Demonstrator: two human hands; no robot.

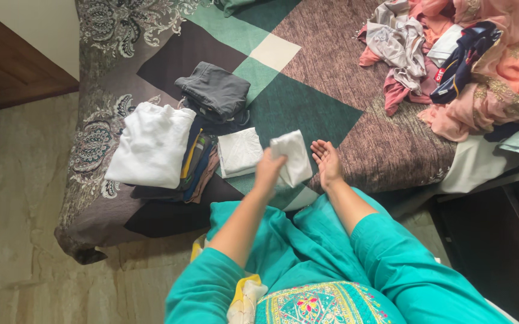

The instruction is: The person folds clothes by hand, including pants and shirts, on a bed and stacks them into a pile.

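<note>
My left hand (269, 170) grips a small folded white cloth (293, 157) and holds it up above the bed's near edge. My right hand (327, 162) is open, palm up, just to the right of that cloth, holding nothing. Left of the held cloth, a folded white piece (239, 152) lies flat on the bedspread. Further left sits a folded white garment (153, 144) on a stack of folded colourful clothes (197, 162). A folded dark grey garment (214, 89) lies behind them.
The patchwork bedspread (325, 66) covers the bed in green, brown and cream blocks. A heap of unfolded pink, peach, white and navy clothes (457, 60) fills the far right. Beige tiled floor (13, 228) lies left; a dark cabinet (499, 252) stands right.
</note>
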